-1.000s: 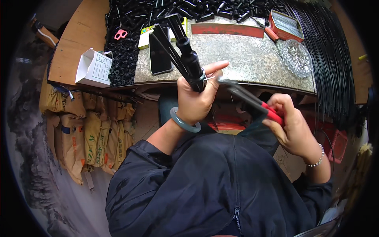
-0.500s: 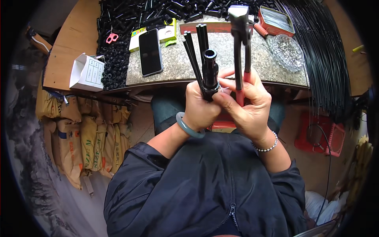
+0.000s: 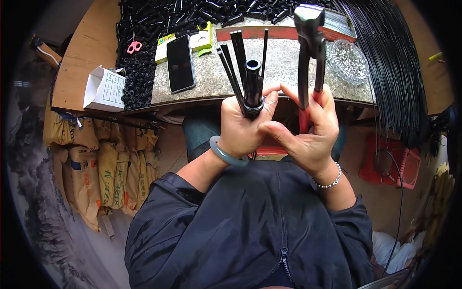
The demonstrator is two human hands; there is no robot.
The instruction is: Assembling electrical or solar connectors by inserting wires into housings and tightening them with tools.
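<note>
My left hand is closed round the lower end of a black ringed tube fitting, held upright with its open end up. Several thin black rods with pale tips rise beside the fitting from the same grip. A short thin pale wire shows at my left thumb. In my right hand is a pair of pliers, red handles low in the grip and dark metal head pointing up. The right thumb stretches toward the left hand, and its index fingertip is close to the left fingers.
On the stone-topped table lie a phone, a glass dish and a red tin. Dark small parts heap at the back, and long black rods hang over the right edge. A white box stands left.
The pliers and my right hand have shifted right, away from the fitting. My right thumb has come off the wire area. One rod now stands apart to the fitting's right.
</note>
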